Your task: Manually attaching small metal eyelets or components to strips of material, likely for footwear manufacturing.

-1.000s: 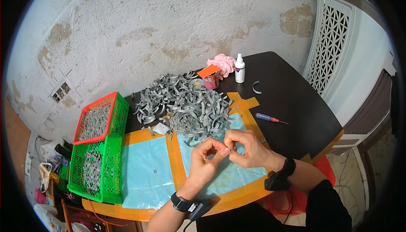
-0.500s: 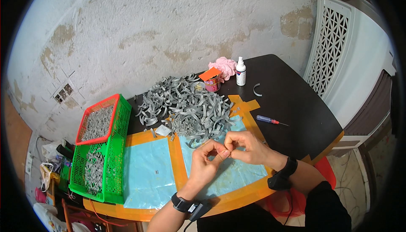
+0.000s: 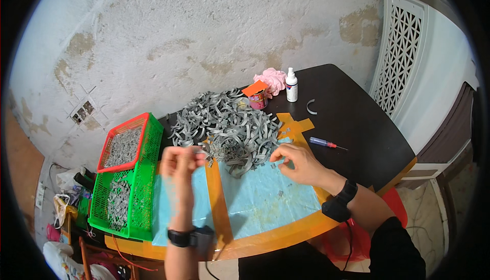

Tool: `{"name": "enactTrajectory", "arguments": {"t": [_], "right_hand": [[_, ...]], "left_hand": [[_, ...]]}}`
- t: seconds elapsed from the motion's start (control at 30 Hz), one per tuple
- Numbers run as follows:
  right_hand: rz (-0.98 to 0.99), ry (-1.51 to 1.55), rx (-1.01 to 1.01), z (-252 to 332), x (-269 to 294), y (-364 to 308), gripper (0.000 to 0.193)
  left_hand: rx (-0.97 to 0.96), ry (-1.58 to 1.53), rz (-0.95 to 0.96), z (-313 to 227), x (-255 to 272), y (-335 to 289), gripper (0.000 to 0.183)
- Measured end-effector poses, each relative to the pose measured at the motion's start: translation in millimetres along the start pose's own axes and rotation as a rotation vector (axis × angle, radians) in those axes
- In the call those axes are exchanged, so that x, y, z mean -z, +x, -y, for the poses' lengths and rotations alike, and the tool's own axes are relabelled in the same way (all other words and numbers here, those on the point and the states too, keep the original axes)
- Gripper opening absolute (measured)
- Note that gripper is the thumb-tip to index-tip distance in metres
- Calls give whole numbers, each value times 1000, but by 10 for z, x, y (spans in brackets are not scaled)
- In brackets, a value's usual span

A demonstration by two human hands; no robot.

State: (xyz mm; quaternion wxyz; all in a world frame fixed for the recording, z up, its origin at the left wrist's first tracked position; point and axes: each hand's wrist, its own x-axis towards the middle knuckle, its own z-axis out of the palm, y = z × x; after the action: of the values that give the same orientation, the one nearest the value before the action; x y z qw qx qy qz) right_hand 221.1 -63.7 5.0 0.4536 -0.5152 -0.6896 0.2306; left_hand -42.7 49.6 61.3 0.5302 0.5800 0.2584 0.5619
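A large heap of curved grey plastic strips (image 3: 245, 132) lies toward the back of the table. At its front right edge is my right hand (image 3: 301, 165), thumb and forefinger apart, with small grey bits (image 3: 273, 166) by the fingertips. Over the left blue sheet hangs my left hand (image 3: 181, 167), its fingers curled and smeared by motion; whether it holds anything is not clear. To its left stands a green basket (image 3: 140, 198) with small grey pieces inside. A red basket (image 3: 143, 144) of similar pieces rests on the green basket's far end.
Blue sheeting (image 3: 255, 203) is fixed to the dark table (image 3: 347, 111) with orange tape (image 3: 219, 208). At the back stand a tin (image 3: 258, 100), a pink cloth (image 3: 274, 81) and a white bottle (image 3: 291, 86). A screwdriver (image 3: 326, 143) and one loose grey strip (image 3: 310, 107) lie at right.
My hands were together over the blue sheet in front of the heap. The left has swung left toward the green basket; the right stays near the heap, its fingers now parted.
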Motion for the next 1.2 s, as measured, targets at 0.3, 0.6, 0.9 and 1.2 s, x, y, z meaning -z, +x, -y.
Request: {"name": "enactTrajectory", "arguments": {"t": [0.3, 0.6, 0.9, 1.2], "right_hand": [[-113, -388, 262, -267, -293, 93, 23], [-268, -329, 215, -247, -213, 107, 4], [-144, 187, -58, -130, -199, 1, 7], [-55, 815, -384, 66, -8, -22, 18]], "left_hand": [[-49, 1095, -267, -648, 1904, 3, 6], [-415, 1526, 57, -502, 618, -221, 32], [-113, 965, 841, 447, -919, -721, 25], [34, 863, 849, 407, -918, -685, 14]]}}
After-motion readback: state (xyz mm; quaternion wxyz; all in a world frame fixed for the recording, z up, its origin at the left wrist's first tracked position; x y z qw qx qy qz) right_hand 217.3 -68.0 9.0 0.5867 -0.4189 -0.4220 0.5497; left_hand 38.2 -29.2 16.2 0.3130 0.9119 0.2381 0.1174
